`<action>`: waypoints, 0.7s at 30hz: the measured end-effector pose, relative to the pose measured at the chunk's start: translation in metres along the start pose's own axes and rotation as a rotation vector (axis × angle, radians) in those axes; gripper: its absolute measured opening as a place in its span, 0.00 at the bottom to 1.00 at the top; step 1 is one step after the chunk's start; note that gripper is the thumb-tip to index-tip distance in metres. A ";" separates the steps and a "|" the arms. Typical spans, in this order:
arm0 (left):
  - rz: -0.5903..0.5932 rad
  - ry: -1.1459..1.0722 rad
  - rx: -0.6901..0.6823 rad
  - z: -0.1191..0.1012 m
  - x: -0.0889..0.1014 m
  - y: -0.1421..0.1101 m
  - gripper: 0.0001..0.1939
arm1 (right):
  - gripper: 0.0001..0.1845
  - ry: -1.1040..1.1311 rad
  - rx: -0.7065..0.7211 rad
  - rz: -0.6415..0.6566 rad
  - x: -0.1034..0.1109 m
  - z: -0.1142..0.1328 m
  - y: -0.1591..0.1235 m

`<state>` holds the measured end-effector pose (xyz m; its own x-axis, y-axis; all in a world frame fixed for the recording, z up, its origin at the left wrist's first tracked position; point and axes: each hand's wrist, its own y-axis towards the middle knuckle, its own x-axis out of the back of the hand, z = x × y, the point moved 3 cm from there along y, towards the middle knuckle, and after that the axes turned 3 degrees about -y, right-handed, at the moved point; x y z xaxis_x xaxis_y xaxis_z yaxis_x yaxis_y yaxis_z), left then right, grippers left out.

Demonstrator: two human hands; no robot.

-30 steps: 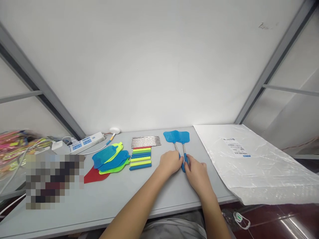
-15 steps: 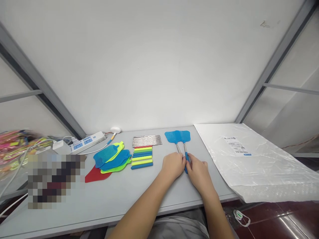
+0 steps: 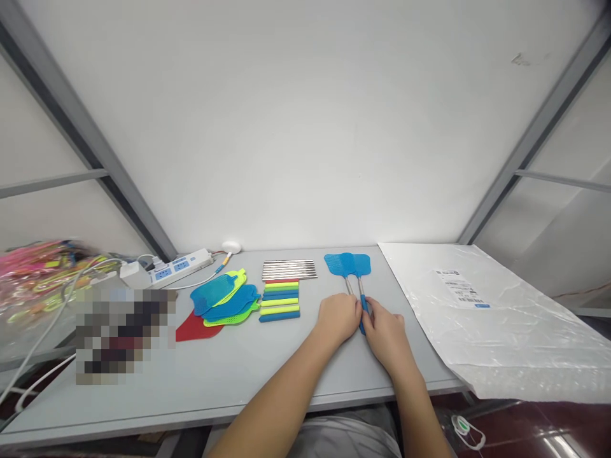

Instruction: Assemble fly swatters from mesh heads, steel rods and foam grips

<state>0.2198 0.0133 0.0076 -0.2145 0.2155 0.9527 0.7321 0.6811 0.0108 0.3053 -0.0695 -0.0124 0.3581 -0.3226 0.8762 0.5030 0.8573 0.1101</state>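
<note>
Two blue fly swatters (image 3: 347, 264) lie side by side on the grey table (image 3: 229, 375), their mesh heads pointing away from me. My left hand (image 3: 338, 318) is closed round the handle of the left swatter. My right hand (image 3: 386, 332) is closed round the blue handle of the right swatter, which shows between the two hands. Both hands rest on the table, almost touching each other. The lower ends of the handles are hidden under my fingers.
Left of my hands lie a stack of coloured handles (image 3: 279, 300), a row of metal rods (image 3: 289, 270) and loose blue, green and red swatter heads (image 3: 223, 300). A power strip (image 3: 179, 267) sits at the back left. A large white plastic bag (image 3: 482, 312) covers the right side.
My hands and the two swatters stay as they were; only the camera view has shifted slightly, moving everything a little to the right in the picture.
</note>
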 end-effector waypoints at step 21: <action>-0.004 -0.165 -0.296 0.015 0.019 -0.080 0.09 | 0.31 0.190 0.201 0.194 0.016 -0.016 -0.024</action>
<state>0.1472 -0.0266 0.0203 -0.3014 0.3403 0.8907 0.8821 0.4542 0.1250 0.3121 -0.1016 -0.0086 0.5813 -0.1988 0.7890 0.2527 0.9659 0.0572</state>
